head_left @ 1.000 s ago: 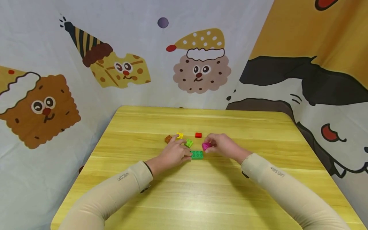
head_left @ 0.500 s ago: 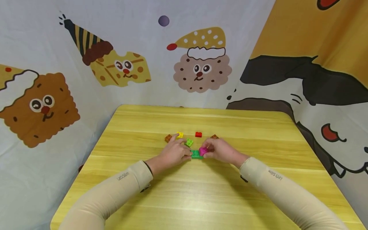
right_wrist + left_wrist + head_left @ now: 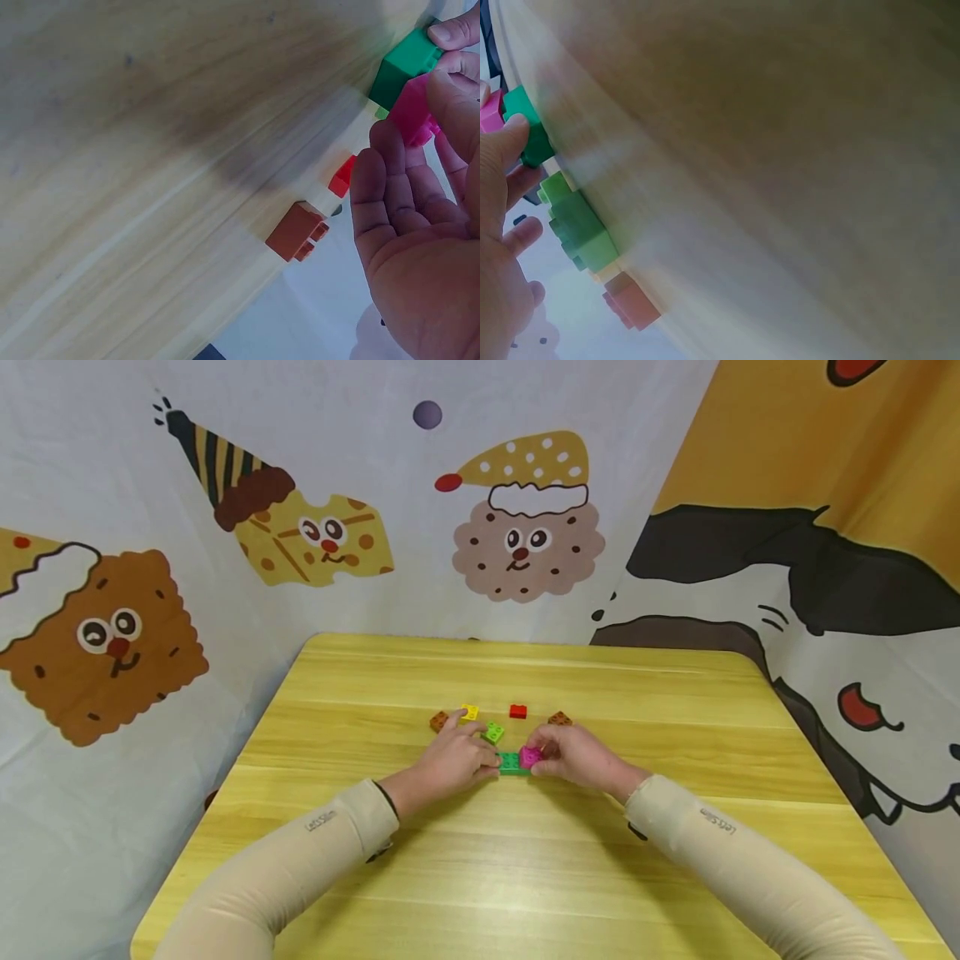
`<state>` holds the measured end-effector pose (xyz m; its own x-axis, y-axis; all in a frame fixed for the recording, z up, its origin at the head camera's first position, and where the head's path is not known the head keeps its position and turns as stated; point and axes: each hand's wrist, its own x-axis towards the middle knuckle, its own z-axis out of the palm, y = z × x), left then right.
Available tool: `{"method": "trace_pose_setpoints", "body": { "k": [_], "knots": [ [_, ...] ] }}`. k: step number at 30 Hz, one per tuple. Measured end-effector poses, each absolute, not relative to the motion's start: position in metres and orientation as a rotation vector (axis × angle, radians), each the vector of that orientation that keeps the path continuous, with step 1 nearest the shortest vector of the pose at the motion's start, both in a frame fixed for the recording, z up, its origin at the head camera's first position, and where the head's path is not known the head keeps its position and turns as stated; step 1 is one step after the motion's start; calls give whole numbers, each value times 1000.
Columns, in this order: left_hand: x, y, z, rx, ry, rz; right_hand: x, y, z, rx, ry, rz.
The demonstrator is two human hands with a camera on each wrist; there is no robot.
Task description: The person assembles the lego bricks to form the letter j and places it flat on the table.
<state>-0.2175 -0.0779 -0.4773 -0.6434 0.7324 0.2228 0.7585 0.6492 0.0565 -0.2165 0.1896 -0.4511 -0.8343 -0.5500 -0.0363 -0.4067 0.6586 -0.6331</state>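
A long green toy brick (image 3: 508,763) lies studs-up on the table. My left hand (image 3: 456,758) grips its left end; in the left wrist view the thumb presses on the green brick (image 3: 534,142). Between thumb and fingers, my right hand (image 3: 581,756) pinches a pink toy brick (image 3: 529,756). That pink brick sits at the right end of the green one, touching it, as the right wrist view also shows with the pink brick (image 3: 410,111) against the green brick (image 3: 405,67). Whether the studs are fully pressed together cannot be told.
Behind the hands lie a light green brick (image 3: 492,732), a yellow brick (image 3: 470,711), a red brick (image 3: 518,712) and two brown bricks, one left (image 3: 438,722) and one right (image 3: 559,718). The wooden table (image 3: 480,877) meets a printed cloth (image 3: 420,610) at its far edge.
My right hand has moved left and slightly down, bringing the pink brick from beside the green brick onto its right end. The right brown brick has come into view. My left hand stays put.
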Motion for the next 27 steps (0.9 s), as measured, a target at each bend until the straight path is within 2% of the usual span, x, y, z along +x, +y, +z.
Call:
{"method": "trace_pose_setpoints", "body": {
  "k": [7,14,22,27],
  "knots": [
    [-218,-78,-479,-1228,-2671,-208,-217,186,-447,-783,2667,-891],
    [-220,-78,-480,-1224,-2662,-199,-219,183,-451,-921,2726,-829],
    [-219,-78,-481,-1215,-2666,-197,-226,188,-465,-548,2457,-1246],
    [-219,-77,-481,-1209,-2678,-219,-233,190,-467,-376,2305,-1317]
  ]
}}
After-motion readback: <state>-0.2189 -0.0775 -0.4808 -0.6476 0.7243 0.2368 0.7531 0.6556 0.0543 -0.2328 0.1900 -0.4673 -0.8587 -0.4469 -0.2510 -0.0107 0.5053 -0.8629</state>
